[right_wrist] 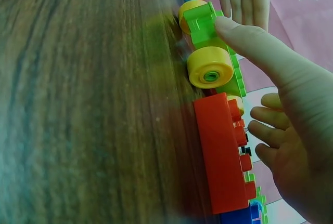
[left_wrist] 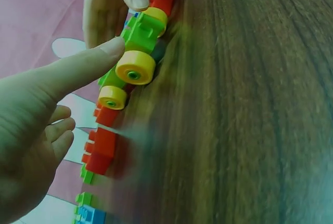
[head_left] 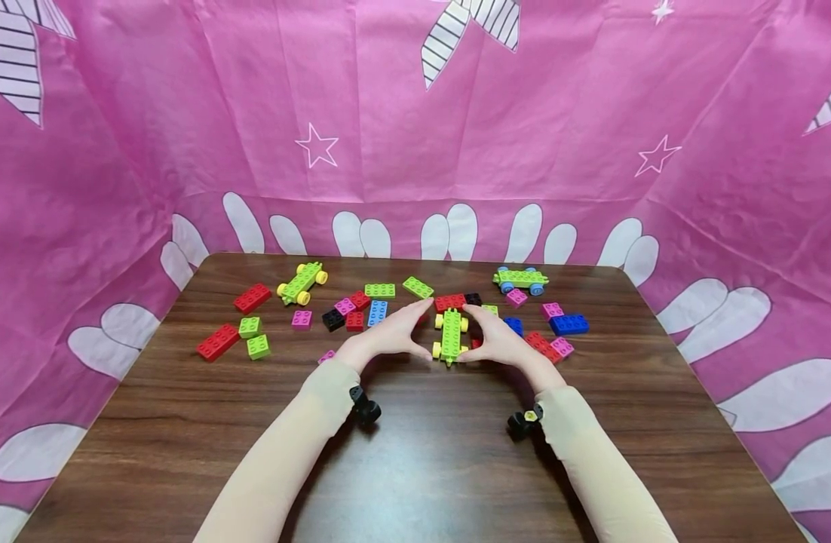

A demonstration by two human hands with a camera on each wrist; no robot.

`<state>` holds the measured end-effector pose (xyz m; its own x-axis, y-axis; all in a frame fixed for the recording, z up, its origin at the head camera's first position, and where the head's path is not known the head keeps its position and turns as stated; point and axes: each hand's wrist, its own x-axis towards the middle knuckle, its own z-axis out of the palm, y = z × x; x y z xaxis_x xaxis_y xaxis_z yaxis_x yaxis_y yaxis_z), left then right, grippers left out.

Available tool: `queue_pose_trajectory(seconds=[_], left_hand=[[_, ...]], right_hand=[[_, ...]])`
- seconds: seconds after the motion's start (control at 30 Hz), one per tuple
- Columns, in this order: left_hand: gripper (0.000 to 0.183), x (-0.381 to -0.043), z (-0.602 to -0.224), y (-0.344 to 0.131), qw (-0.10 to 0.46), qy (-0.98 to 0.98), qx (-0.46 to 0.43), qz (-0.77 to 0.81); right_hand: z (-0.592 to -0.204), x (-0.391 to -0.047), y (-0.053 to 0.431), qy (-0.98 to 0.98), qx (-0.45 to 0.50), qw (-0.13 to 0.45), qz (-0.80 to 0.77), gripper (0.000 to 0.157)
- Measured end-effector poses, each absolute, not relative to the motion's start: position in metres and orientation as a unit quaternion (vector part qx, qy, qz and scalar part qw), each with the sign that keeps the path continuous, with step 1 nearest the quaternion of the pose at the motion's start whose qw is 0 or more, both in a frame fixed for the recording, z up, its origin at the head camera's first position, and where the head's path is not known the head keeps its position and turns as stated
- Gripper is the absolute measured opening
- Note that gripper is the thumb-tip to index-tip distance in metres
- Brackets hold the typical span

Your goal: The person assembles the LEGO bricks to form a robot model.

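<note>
A green toy car base (head_left: 451,335) with yellow wheels stands on the brown table (head_left: 415,437), its length pointing away from me. My left hand (head_left: 391,332) curves along its left side, thumb and fingers spread apart. On the other side my right hand (head_left: 498,338) mirrors it, its thumb tip overlapping the car's near end. In the left wrist view, the left thumb tip lies right at the green body above a yellow wheel (left_wrist: 134,68). From the right wrist, a red brick (right_wrist: 221,154) shows beside the car, below the right fingers.
Behind the hands lie a red brick (head_left: 449,302) and a black brick (head_left: 473,299). Another yellow-wheeled car base (head_left: 302,283) stands back left, a blue-wheeled one (head_left: 520,280) back right. Loose bricks spread to both sides, among them a blue brick (head_left: 568,324) and a red brick (head_left: 218,342).
</note>
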<state>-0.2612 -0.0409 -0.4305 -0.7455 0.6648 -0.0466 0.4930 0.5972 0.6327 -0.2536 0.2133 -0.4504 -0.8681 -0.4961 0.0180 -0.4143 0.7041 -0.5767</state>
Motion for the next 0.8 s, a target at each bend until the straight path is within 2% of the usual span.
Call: queue_pose_trajectory(seconds=[0.8], left_hand=[[0.097, -0.259, -0.443, -0.028, 0.154, 0.880, 0.333, 0.302]], right_hand=[[-0.452, -0.248, 0.207, 0.917, -0.270, 0.075, -0.283, 0.099]])
